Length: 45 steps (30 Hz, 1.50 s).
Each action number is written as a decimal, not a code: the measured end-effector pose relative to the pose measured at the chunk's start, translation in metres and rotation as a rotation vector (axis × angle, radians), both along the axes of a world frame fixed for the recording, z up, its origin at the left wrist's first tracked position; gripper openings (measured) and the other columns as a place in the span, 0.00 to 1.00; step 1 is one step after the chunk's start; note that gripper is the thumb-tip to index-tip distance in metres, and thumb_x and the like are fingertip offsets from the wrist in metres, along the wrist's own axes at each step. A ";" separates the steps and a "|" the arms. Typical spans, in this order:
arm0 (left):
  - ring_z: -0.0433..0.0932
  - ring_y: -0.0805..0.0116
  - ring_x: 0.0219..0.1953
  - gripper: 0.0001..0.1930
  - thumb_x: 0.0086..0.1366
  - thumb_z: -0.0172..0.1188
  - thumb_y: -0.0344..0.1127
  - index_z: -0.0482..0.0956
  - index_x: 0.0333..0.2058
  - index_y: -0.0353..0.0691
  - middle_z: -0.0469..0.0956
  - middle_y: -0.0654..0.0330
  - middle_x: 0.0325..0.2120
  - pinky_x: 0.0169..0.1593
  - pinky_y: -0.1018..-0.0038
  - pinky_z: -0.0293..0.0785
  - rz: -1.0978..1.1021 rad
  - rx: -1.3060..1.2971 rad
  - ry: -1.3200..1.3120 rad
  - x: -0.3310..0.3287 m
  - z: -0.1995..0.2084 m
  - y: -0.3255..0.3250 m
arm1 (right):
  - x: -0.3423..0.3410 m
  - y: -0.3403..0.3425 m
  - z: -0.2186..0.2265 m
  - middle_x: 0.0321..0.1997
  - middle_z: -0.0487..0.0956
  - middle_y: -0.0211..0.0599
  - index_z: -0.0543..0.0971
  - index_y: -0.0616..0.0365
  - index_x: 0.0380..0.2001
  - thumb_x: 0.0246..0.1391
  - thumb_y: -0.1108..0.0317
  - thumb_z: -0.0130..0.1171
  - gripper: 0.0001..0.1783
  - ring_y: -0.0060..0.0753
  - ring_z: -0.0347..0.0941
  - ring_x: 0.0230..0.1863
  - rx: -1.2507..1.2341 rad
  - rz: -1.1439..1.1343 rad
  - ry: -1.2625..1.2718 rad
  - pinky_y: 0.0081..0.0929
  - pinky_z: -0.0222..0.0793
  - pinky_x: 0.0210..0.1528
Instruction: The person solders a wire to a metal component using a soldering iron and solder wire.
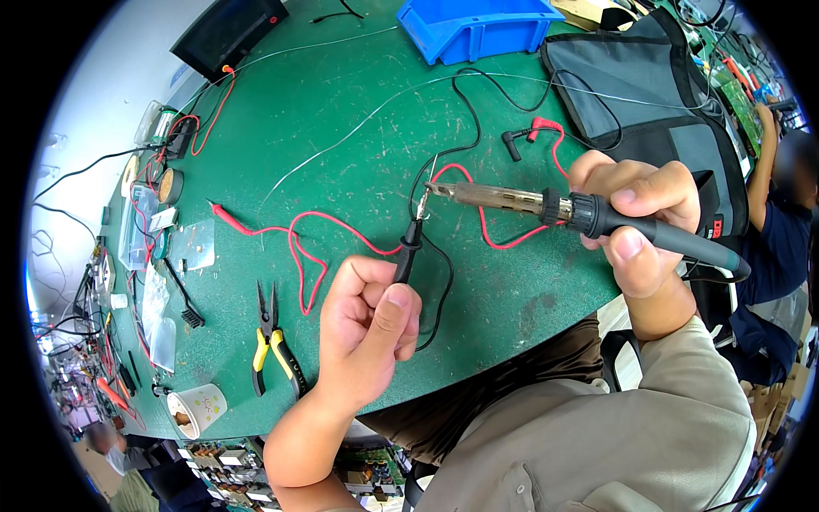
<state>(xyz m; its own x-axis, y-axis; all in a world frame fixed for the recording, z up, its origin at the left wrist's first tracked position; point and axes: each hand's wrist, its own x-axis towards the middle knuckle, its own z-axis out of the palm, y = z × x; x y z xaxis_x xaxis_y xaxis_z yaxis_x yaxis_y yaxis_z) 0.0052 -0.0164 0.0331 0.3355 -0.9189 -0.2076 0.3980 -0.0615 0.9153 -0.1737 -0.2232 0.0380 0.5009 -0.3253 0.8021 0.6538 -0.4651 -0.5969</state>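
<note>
My left hand (367,328) is closed around the black handle of a test probe (409,247), its metal tip pointing away from me. From the right, my right hand (640,200) grips a soldering iron (516,200) by its dark handle. The iron's tip meets or nearly meets the probe's metal end; I cannot tell whether they touch. A thin wire rises beside that spot. The red probe (230,218) lies on the green table (358,162) to the left, its lead looping behind my left hand. Red (544,128) and black (512,145) angled plugs rest beyond the iron.
Yellow-and-black long-nose pliers (271,337) lie left of my left hand, near a black brush (185,299) and a paper cup (198,410). At the back stand a blue bin (478,34) and a black device (229,38). A grey tool bag (636,102) lies right. Another person sits far right.
</note>
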 end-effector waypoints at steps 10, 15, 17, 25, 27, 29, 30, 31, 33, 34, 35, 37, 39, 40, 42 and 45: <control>0.55 0.82 0.15 0.09 0.69 0.51 0.36 0.61 0.41 0.43 0.65 0.64 0.19 0.16 0.84 0.52 0.000 -0.004 0.010 0.000 0.001 -0.001 | -0.001 -0.001 0.001 0.24 0.71 0.36 0.68 0.64 0.38 0.49 0.78 0.57 0.13 0.22 0.62 0.22 0.003 0.025 0.004 0.32 0.63 0.32; 0.59 0.83 0.19 0.10 0.69 0.52 0.30 0.59 0.41 0.43 0.68 0.67 0.22 0.21 0.84 0.54 -0.037 -0.033 -0.002 0.005 -0.002 0.001 | -0.001 0.000 0.001 0.24 0.71 0.36 0.67 0.64 0.38 0.50 0.78 0.57 0.13 0.23 0.63 0.22 0.005 0.042 0.028 0.32 0.63 0.32; 0.58 0.83 0.19 0.09 0.69 0.51 0.31 0.60 0.43 0.42 0.68 0.67 0.21 0.22 0.84 0.53 0.003 -0.026 -0.005 0.003 -0.004 0.001 | -0.001 0.000 0.001 0.24 0.71 0.36 0.67 0.64 0.38 0.50 0.78 0.57 0.13 0.23 0.63 0.22 0.001 0.042 0.032 0.33 0.63 0.32; 0.58 0.82 0.19 0.10 0.71 0.47 0.35 0.66 0.47 0.39 0.67 0.66 0.19 0.22 0.83 0.54 -0.041 -0.014 -0.013 0.007 -0.006 0.001 | -0.002 0.000 0.000 0.24 0.71 0.35 0.68 0.64 0.38 0.50 0.77 0.58 0.13 0.24 0.64 0.22 0.016 0.043 0.006 0.33 0.64 0.33; 0.58 0.81 0.17 0.10 0.71 0.48 0.37 0.67 0.45 0.39 0.65 0.65 0.19 0.21 0.83 0.56 -0.032 -0.012 -0.049 0.005 -0.007 0.000 | -0.001 0.002 0.001 0.24 0.71 0.35 0.68 0.64 0.38 0.50 0.77 0.58 0.13 0.25 0.64 0.23 0.023 0.047 0.014 0.33 0.64 0.33; 0.58 0.81 0.17 0.09 0.71 0.49 0.36 0.67 0.45 0.38 0.65 0.64 0.19 0.20 0.83 0.56 -0.021 -0.015 -0.060 0.003 -0.005 0.000 | -0.001 0.003 0.001 0.25 0.71 0.35 0.68 0.64 0.38 0.49 0.77 0.59 0.13 0.25 0.64 0.23 0.016 0.038 0.025 0.33 0.64 0.32; 0.59 0.81 0.17 0.09 0.71 0.49 0.36 0.67 0.45 0.38 0.66 0.64 0.19 0.20 0.83 0.56 -0.017 -0.016 -0.065 0.002 -0.005 0.000 | -0.001 0.003 0.001 0.25 0.72 0.35 0.68 0.64 0.38 0.49 0.77 0.59 0.13 0.25 0.64 0.23 0.012 0.033 0.030 0.33 0.64 0.32; 0.59 0.81 0.17 0.09 0.70 0.49 0.35 0.67 0.44 0.38 0.66 0.64 0.19 0.20 0.83 0.56 -0.017 -0.022 -0.058 0.002 -0.005 0.000 | -0.001 0.003 0.001 0.25 0.72 0.35 0.68 0.64 0.38 0.49 0.77 0.59 0.13 0.25 0.64 0.23 0.016 0.027 0.032 0.33 0.64 0.32; 0.59 0.81 0.17 0.08 0.70 0.50 0.33 0.66 0.44 0.38 0.67 0.64 0.19 0.20 0.83 0.56 -0.018 -0.034 -0.042 0.001 -0.005 0.000 | -0.001 0.004 0.001 0.25 0.72 0.36 0.69 0.64 0.37 0.48 0.78 0.60 0.13 0.25 0.64 0.23 0.022 0.015 0.036 0.33 0.64 0.33; 0.60 0.81 0.17 0.08 0.70 0.50 0.33 0.66 0.44 0.38 0.67 0.64 0.19 0.20 0.83 0.56 -0.013 -0.025 -0.059 0.001 -0.005 0.000 | -0.001 0.004 0.002 0.25 0.72 0.36 0.69 0.64 0.37 0.48 0.78 0.60 0.13 0.25 0.65 0.23 0.018 0.013 0.039 0.33 0.65 0.33; 0.60 0.81 0.17 0.08 0.69 0.50 0.32 0.66 0.44 0.38 0.68 0.64 0.20 0.20 0.83 0.56 -0.008 -0.015 -0.076 0.000 -0.004 0.000 | 0.000 0.004 0.002 0.25 0.72 0.37 0.69 0.64 0.37 0.48 0.78 0.60 0.13 0.25 0.65 0.23 0.014 0.011 0.043 0.33 0.65 0.33; 0.60 0.81 0.17 0.07 0.69 0.51 0.32 0.66 0.43 0.38 0.68 0.63 0.20 0.20 0.83 0.56 -0.010 -0.009 -0.099 0.000 -0.004 0.001 | 0.000 0.005 0.003 0.25 0.73 0.37 0.69 0.64 0.37 0.47 0.78 0.61 0.13 0.25 0.65 0.23 0.011 0.011 0.047 0.33 0.65 0.33; 0.61 0.81 0.18 0.07 0.69 0.51 0.31 0.66 0.43 0.38 0.69 0.63 0.20 0.20 0.83 0.56 -0.026 -0.014 -0.111 0.001 -0.005 0.001 | 0.000 0.005 0.003 0.25 0.73 0.37 0.69 0.64 0.36 0.47 0.78 0.61 0.13 0.26 0.66 0.23 0.012 0.012 0.051 0.33 0.66 0.33; 0.61 0.81 0.18 0.07 0.69 0.51 0.32 0.66 0.43 0.38 0.69 0.63 0.20 0.20 0.83 0.56 -0.025 -0.016 -0.110 0.001 -0.005 0.001 | 0.000 0.005 0.003 0.25 0.73 0.37 0.69 0.64 0.36 0.47 0.78 0.61 0.13 0.26 0.66 0.23 0.009 0.010 0.054 0.33 0.66 0.33; 0.61 0.81 0.18 0.07 0.69 0.51 0.32 0.65 0.42 0.38 0.68 0.63 0.20 0.20 0.83 0.56 -0.019 -0.020 -0.110 0.000 -0.004 0.001 | 0.000 0.005 0.002 0.25 0.73 0.38 0.70 0.64 0.36 0.47 0.78 0.61 0.13 0.26 0.66 0.23 0.003 0.008 0.058 0.33 0.66 0.32; 0.61 0.81 0.18 0.08 0.69 0.52 0.32 0.65 0.42 0.38 0.69 0.63 0.20 0.20 0.83 0.56 -0.010 -0.027 -0.128 -0.001 -0.004 0.001 | 0.000 0.005 0.002 0.25 0.73 0.37 0.70 0.64 0.35 0.47 0.78 0.61 0.13 0.26 0.66 0.22 0.004 0.003 0.058 0.33 0.66 0.32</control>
<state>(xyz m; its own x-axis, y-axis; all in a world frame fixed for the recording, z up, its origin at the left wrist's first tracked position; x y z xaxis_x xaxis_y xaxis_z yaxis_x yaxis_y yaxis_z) 0.0043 -0.0154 0.0288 0.3479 -0.9272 -0.1388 0.2777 -0.0394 0.9599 -0.1735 -0.2179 0.0404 0.5472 -0.3271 0.7704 0.6196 -0.4604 -0.6356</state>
